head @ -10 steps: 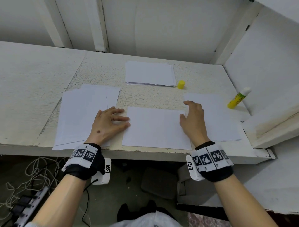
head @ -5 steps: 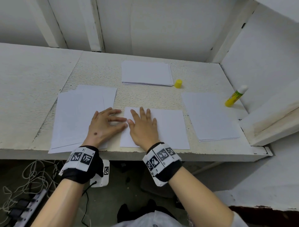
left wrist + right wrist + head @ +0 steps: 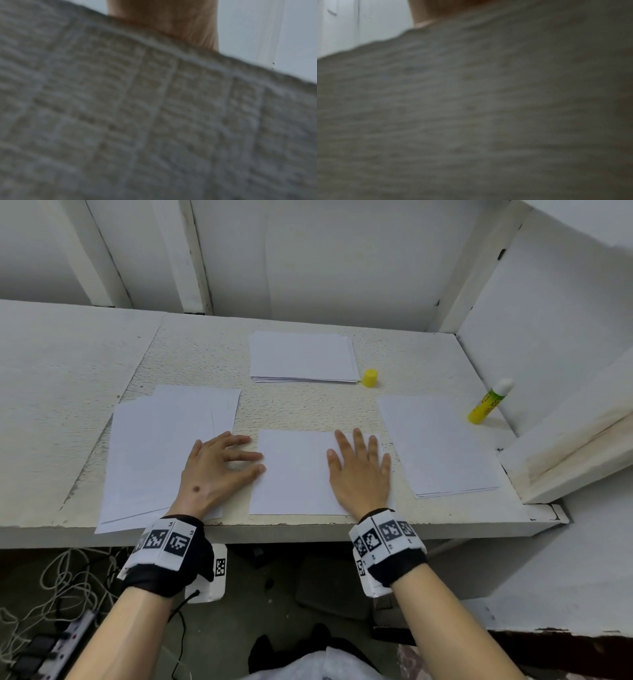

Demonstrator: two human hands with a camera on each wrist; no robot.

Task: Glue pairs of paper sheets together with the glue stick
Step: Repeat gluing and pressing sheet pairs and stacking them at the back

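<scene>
Now, pressing: my right hand (image 3: pixel 361 470) lies flat, fingers straight, on the right half of the white rectangular paper sheet (image 3: pixel 294 474) at the white counter's (image 3: pixel 191 350) front edge.
Left hand: my left hand (image 3: pixel 215 470) is spread, fingertips holding that sheet's left edge.
Glue: the yellow glue stick with its white tip bared (image 3: pixel 488 402) leans by the right edge, nearer my right hand, long axis tilted up-right.
Cap: small yellow cap (image 3: pixel 370 377) stands beside the far stack of white paper (image 3: pixel 301 356).
Wrist views: blurred, probably only counter.

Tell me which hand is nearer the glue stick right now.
Right. The right hand lies flat on the middle sheet, left of the glue stick; the left hand is farther left.
</scene>
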